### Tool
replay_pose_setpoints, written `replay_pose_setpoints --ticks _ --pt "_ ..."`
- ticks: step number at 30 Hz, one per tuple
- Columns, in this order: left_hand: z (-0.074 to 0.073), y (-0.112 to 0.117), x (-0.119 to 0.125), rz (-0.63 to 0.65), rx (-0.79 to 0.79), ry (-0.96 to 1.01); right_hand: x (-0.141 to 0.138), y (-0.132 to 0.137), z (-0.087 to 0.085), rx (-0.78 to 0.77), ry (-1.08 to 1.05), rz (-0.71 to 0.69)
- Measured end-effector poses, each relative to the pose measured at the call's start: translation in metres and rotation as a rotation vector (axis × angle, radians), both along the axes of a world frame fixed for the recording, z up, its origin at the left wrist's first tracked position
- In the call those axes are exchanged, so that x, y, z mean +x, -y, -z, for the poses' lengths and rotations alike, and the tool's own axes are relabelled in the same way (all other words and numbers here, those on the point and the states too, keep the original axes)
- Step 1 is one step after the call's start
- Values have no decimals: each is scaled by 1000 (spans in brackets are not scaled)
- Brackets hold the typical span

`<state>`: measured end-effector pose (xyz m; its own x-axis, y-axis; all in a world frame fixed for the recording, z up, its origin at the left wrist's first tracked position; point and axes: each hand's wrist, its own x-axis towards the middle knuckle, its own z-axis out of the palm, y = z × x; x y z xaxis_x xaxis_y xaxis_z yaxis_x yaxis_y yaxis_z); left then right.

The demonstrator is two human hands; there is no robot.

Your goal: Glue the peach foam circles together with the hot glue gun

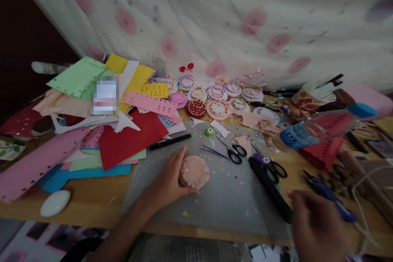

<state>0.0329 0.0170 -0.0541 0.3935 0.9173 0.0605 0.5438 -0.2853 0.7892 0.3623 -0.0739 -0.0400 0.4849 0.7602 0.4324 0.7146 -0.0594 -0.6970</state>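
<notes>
My left hand (pixel 172 176) is closed around the edge of a round peach-coloured felt craft piece (pixel 195 170), with fingers on the far left side and thumb along the near side. Small bits dot the rim of its top. The piece rests on a grey cutting mat (pixel 227 208). At the lower right, my right hand (pixel 316 223) is blurred by motion, and its fingers look curled. It is near the end of a black-handled tool (pixel 272 190) and a blue glue gun (pixel 328 194). Tweezers (pixel 216 152) and scissors (pixel 236 153) lie beyond the felt piece.
Coloured felt sheets (pixel 132 135) pile up at the left, with a white oval object (pixel 55 203) in front. Several decorated felt discs (pixel 217 108) stand along the back. A water bottle (pixel 307 133) leans at the right, near a cup (pixel 310 96). A pen (pixel 170 142) lies above my left hand.
</notes>
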Motion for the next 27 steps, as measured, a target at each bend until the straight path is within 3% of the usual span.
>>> replay_pose_setpoints --ticks 3,5,9,16,27 --pt "-1 1 -8 5 -4 15 -61 -31 -1 -27 64 -403" --pt "-3 1 -13 14 22 14 -89 -45 2 -60 39 -599" --pt "-5 -2 -17 47 80 22 -115 -60 15 -123 0 -836" --pt "3 -6 -16 91 141 81 -115 -67 34 -42 -10 -818" --pt "-1 -8 -16 93 106 29 -116 -69 27 -89 -60 -786"
